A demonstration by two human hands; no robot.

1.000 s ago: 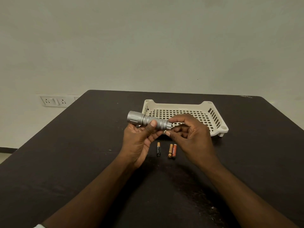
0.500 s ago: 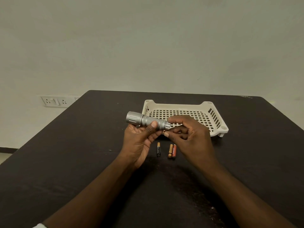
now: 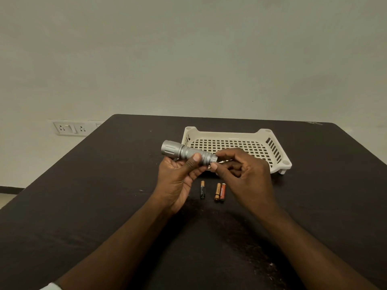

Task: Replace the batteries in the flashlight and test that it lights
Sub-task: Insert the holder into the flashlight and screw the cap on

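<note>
A silver flashlight (image 3: 184, 152) lies across my left hand (image 3: 178, 181), head to the left, held above the table with the thumb over its knurled body. My right hand (image 3: 245, 174) pinches the tail end of the flashlight between thumb and forefinger. Three small batteries lie on the dark table below the hands: a black and gold one (image 3: 202, 189), a gold one (image 3: 217, 192) and an orange-red one (image 3: 223, 191) side by side, touching.
A white perforated plastic tray (image 3: 278, 151) stands just behind the hands on the dark table (image 3: 104, 206). A wall socket plate (image 3: 71, 128) sits on the wall at the left, beyond the table's edge.
The flashlight and both hands have shifted slightly to the left. My right fingers stay on the tail end. The batteries have not moved.
</note>
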